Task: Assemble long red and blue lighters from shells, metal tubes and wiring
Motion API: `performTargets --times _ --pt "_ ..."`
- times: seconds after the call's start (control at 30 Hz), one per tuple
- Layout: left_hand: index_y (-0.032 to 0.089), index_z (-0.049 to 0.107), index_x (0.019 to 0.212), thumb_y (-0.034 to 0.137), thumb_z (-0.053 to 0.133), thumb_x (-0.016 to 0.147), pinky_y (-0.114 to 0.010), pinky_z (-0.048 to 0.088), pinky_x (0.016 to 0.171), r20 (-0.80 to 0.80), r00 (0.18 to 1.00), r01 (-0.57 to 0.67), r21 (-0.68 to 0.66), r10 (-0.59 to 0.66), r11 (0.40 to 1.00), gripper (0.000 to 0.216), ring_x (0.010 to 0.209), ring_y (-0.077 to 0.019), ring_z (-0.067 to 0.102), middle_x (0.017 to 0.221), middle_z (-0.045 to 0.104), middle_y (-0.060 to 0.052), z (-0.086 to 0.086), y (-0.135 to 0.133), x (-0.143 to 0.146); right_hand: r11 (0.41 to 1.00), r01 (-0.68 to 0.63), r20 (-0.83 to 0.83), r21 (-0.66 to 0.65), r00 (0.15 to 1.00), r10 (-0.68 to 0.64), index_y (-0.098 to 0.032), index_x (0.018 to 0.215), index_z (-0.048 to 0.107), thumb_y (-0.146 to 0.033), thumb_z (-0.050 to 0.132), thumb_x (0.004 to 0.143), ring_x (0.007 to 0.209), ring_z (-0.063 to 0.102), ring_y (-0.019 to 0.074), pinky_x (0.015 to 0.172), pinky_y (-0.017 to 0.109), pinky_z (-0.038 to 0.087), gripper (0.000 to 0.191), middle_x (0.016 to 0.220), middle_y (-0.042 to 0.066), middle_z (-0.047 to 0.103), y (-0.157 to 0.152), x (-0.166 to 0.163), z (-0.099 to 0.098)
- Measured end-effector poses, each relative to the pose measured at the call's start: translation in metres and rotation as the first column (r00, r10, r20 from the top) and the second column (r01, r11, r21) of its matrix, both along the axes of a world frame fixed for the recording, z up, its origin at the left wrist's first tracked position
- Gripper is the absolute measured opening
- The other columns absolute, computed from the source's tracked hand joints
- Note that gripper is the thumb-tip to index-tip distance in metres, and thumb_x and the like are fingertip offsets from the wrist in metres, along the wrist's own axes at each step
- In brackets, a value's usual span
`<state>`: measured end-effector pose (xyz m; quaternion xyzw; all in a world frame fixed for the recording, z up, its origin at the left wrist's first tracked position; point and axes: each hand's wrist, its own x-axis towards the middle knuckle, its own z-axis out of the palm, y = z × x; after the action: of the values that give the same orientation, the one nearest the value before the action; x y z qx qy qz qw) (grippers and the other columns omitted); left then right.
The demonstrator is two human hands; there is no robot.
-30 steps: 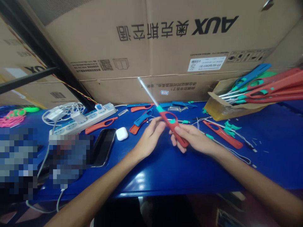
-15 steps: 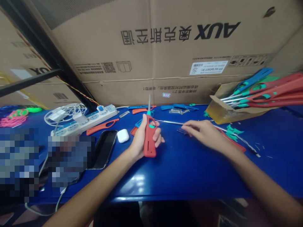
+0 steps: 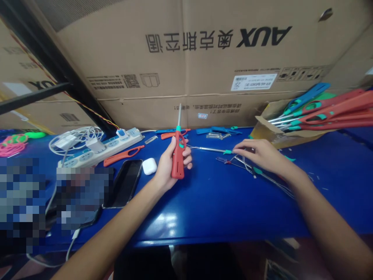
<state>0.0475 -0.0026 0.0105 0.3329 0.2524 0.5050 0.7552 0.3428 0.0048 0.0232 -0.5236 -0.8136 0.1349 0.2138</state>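
Observation:
My left hand (image 3: 170,163) is closed round the red handle of a long-nosed lighter (image 3: 177,155), held upright with its metal tube pointing up and away. My right hand (image 3: 260,154) lies over the blue table (image 3: 215,202), its fingers pinched on a thin metal tube with a teal collar (image 3: 214,150) that lies flat. More loose tubes and wires (image 3: 262,175) lie just under that hand.
A cardboard tray (image 3: 274,128) at the right holds several finished red and blue lighters. Red and blue handle shells (image 3: 124,154), a power strip (image 3: 101,148) with chargers, a phone (image 3: 124,182) and a white earbud case (image 3: 149,166) lie at the left. Big cardboard boxes (image 3: 204,62) wall the back.
My right hand let go of the red lighter and moved right to the loose tubes. My left hand took the lighter over and turned it upright.

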Motion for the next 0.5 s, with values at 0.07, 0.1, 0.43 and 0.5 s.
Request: performTargets --times 0.07,0.1,0.43,0.5 --pt "0.018 0.056 0.102 0.049 0.051 0.099 -0.022 0.045 0.044 -0.009 1.0 0.016 -0.012 -0.016 1.0 0.031 0.047 -0.0087 0.041 0.067 0.042 0.005 -0.001 0.001 -0.001 0.996 0.065 -0.042 -0.054 0.997 -0.067 -0.022 0.095 0.076 -0.05 0.057 0.094 0.087 0.07 0.0242 0.08 0.036 0.05 0.034 0.098 0.008 0.078 -0.004 0.015 0.011" --pt "0.018 0.056 0.101 0.049 0.052 0.098 -0.022 0.044 0.044 -0.015 0.999 0.032 -0.017 -0.032 0.999 0.031 0.046 -0.0086 0.041 0.066 0.041 0.006 -0.002 0.001 0.0 0.991 0.121 -0.07 -0.06 0.99 -0.125 -0.021 0.095 0.076 -0.05 0.058 0.092 0.088 0.07 0.0244 0.081 0.036 0.05 0.034 0.097 0.009 0.078 -0.007 0.024 0.015" --pt "0.02 0.053 0.101 0.059 0.049 0.096 -0.022 0.045 0.039 -0.067 0.962 0.261 -0.068 -0.265 0.963 0.039 0.042 -0.0104 0.044 0.063 0.042 0.007 -0.019 -0.01 0.02 0.618 0.786 -0.14 -0.003 0.612 -0.779 -0.029 0.075 0.073 -0.084 0.072 0.048 0.056 0.06 0.0234 0.058 0.043 0.043 0.061 0.085 0.017 0.076 -0.098 0.124 -0.013" --pt "0.02 0.053 0.104 0.059 0.046 0.097 -0.023 0.046 0.04 -0.076 0.948 0.302 -0.086 -0.309 0.949 0.04 0.042 -0.0112 0.046 0.062 0.043 0.006 -0.025 -0.011 0.022 0.557 0.829 -0.146 -0.051 0.546 -0.825 -0.031 0.067 0.072 -0.089 0.07 0.044 0.049 0.056 0.0221 0.053 0.043 0.041 0.063 0.074 0.018 0.073 -0.11 0.141 -0.026"
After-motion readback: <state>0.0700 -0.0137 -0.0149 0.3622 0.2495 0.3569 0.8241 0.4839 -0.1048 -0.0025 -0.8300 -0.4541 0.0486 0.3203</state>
